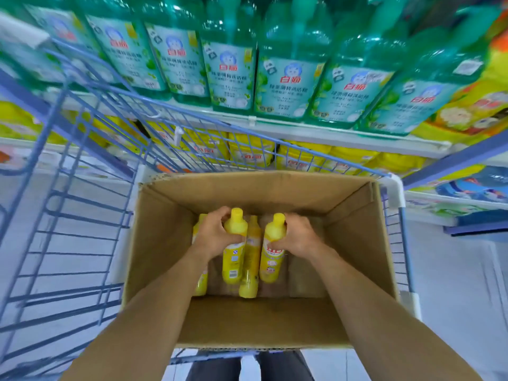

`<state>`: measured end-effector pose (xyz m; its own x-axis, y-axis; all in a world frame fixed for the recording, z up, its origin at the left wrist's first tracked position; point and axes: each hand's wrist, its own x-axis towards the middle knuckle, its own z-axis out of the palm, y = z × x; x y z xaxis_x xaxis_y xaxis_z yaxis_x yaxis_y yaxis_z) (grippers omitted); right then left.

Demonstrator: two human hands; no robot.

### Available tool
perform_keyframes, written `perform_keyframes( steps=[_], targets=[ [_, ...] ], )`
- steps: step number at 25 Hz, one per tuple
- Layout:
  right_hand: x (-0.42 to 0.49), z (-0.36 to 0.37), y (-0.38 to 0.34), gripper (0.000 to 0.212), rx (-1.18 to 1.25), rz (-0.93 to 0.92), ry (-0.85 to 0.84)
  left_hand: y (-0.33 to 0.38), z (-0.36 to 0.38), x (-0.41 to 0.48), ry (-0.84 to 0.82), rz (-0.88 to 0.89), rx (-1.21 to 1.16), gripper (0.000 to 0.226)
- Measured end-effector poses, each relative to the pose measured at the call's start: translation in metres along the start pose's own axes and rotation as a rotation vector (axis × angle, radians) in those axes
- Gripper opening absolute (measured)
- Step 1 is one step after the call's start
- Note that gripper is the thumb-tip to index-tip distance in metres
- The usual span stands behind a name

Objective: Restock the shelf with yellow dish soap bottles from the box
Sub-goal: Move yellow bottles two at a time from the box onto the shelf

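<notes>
Stock: left yellow plastic dish-soap bottle, left hand fingers wrapped round it; right yellow bottle, right hand likewise; both within open brown cardboard box, at its middle.

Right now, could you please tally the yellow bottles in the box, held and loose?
Held: 2, left bottle in left hand, right bottle in right hand.
Loose: 2, middle bottle, far-left bottle.
Total showing in the box: 4.
</notes>
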<state>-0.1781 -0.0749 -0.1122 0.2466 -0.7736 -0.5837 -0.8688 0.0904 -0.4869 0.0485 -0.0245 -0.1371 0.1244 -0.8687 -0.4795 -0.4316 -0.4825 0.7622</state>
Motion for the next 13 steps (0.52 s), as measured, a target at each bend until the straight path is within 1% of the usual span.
perform_keyframes(
  steps=[2, 4, 6, 7, 10, 13],
  targets=[
    [-0.031, -0.045, -0.038, 0.054, -0.038, -0.096, 0.019, 0.05, -0.029, -0.017, -0.016, 0.081, 0.019, 0.063],
    [-0.063, -0.1, -0.077, 0.05, -0.022, -0.215, 0.018, 0.117, -0.064, -0.034, -0.047, 0.175, 0.021, 0.069],
    [-0.094, -0.159, -0.114, 0.048, -0.045, -0.306, 0.062, 0.191, -0.103, -0.056, -0.062, 0.259, 0.004, 0.072],
    [-0.107, -0.187, -0.13, 0.046, -0.056, -0.331, 0.109, 0.225, -0.121, -0.067, -0.07, 0.305, -0.008, 0.071],
    [-0.149, -0.266, -0.17, 0.045, -0.085, -0.411, 0.274, 0.32, -0.165, -0.105, -0.047, 0.484, -0.025, 0.058],
    [-0.186, -0.334, -0.193, 0.047, -0.118, -0.523, 0.448, 0.396, -0.187, -0.136, 0.01, 0.612, -0.035, 0.056]
  ],
)
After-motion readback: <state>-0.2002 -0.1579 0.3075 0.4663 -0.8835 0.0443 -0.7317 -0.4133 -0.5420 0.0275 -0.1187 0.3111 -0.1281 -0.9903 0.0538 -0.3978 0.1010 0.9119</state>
